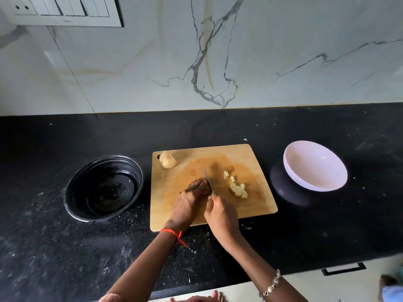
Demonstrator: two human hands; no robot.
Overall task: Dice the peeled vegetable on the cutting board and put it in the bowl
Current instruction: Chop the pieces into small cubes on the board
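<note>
A wooden cutting board (250, 162) lies on the black counter. My left hand (189, 199) curls over a piece of peeled potato near the board's middle, hiding most of it. My right hand (220, 214) grips the handle of a knife (207, 177) whose blade stands just right of my left fingertips. Several pale potato cubes (237, 188) lie to the right of the blade. A potato half (167, 159) sits at the board's far left corner. An empty white bowl (314, 166) stands to the right of the board.
A black round bowl (104, 188) sits left of the board. The black counter (65, 258) carries pale specks and scraps. A marble wall rises behind, with a switch panel (63, 9) at top left. A drawer handle (344, 269) shows at bottom right.
</note>
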